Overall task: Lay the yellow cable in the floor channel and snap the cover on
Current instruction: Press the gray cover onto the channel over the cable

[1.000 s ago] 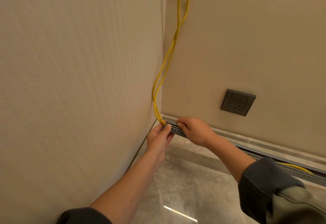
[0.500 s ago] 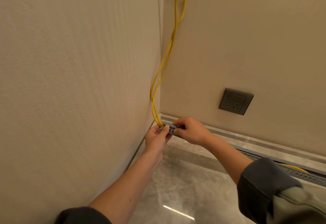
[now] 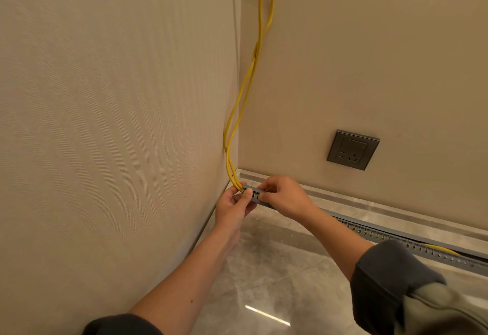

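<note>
In the head view, the corner end of the grey slotted plastic channel is largely covered by both hands, so it cannot be told whether the cable is seated there. That end is pinched by the left hand between thumb and curled fingers. Just beside it, the channel is gripped by the right hand, its fingers curled over the top.

The thin yellow cable, in two strands cut off at the top edge, hangs down the wall corner to the channel's end. A short length is seen lying in the channel at far right.

The channel is laid along a pale smooth skirting strip. A dark grey square wall socket is set above it. The glossy grey stone floor is seen below.
</note>
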`<state>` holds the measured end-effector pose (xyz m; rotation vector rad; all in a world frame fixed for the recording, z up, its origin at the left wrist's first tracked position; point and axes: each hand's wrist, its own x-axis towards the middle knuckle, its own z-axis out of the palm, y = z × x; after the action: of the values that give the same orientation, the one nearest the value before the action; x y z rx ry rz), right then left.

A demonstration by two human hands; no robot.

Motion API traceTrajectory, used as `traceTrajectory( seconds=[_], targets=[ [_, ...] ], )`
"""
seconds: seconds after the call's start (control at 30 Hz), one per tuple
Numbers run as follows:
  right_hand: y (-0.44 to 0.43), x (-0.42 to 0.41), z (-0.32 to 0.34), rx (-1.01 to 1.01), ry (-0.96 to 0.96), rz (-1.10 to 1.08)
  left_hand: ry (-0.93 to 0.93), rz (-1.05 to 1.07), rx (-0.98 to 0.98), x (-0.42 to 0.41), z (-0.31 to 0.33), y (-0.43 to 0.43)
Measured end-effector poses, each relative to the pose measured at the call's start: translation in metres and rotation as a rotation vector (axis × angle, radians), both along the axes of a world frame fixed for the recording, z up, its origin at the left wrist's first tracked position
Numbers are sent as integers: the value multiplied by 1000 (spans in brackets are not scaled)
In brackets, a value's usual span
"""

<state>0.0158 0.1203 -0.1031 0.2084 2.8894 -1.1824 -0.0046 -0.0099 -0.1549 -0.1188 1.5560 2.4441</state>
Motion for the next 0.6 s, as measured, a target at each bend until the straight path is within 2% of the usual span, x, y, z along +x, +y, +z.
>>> traceTrajectory(
  seconds=[0.2, 0.43, 0.6],
  targets=[
    [-6, 5, -11, 256, 137, -15, -24, 22, -8, -6, -2, 6],
    [-9, 3, -16, 359, 214, -1, -26, 26, -19, -8, -6, 7],
    [-9, 4, -16, 360, 250, 0, -19, 29, -17, -7, -6, 7]
  ],
)
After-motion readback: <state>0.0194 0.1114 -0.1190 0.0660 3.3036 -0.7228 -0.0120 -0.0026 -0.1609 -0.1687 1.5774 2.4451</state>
